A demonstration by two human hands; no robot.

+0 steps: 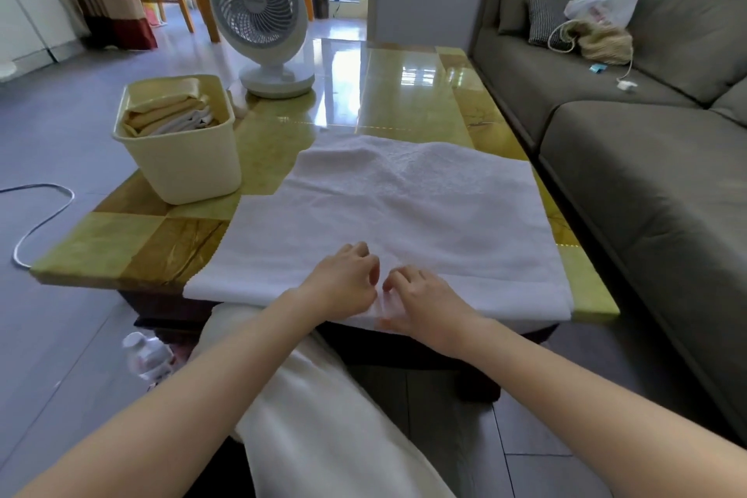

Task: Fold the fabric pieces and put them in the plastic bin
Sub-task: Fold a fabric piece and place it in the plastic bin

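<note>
A large white towel lies spread over the near half of the glossy green-and-brown table, its near edge hanging slightly over the table's front. My left hand and my right hand sit side by side at the middle of that near edge, fingers curled and pinching the cloth. A cream plastic bin stands at the table's left side, beyond the towel's left corner. Inside it lie folded fabric pieces, yellow and white.
A white desk fan stands at the table's far left, behind the bin. A grey sofa runs along the right side. A plastic bottle lies on the floor by my left knee. A white cable loops on the floor at left.
</note>
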